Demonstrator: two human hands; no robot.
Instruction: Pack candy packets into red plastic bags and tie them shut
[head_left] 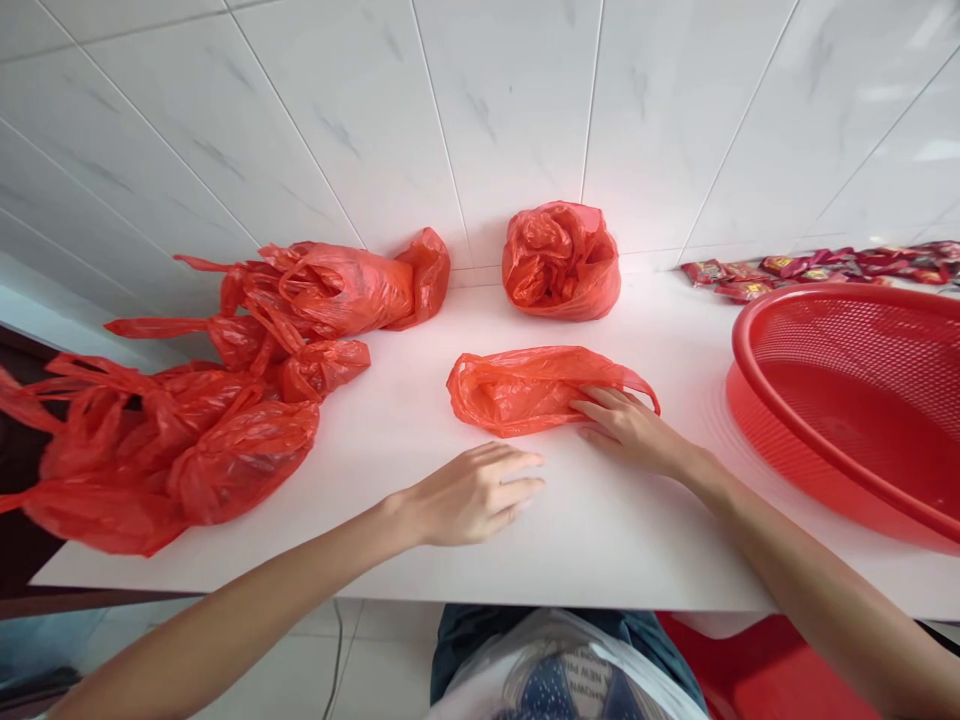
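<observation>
Flat red bag (517, 388) lies at 12 o'clock; R hand (628, 432), fingers slightly spread, touches its 4 o'clock side; L hand (466, 496), fingers parted, empty at its 7 — best steady it gently w/ both, film prob. slips

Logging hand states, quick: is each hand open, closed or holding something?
Left hand: open, loosely curled, holding nothing visible.
Right hand: open, touching the flattened red bag; whether it grips any plastic cannot be told.
</observation>
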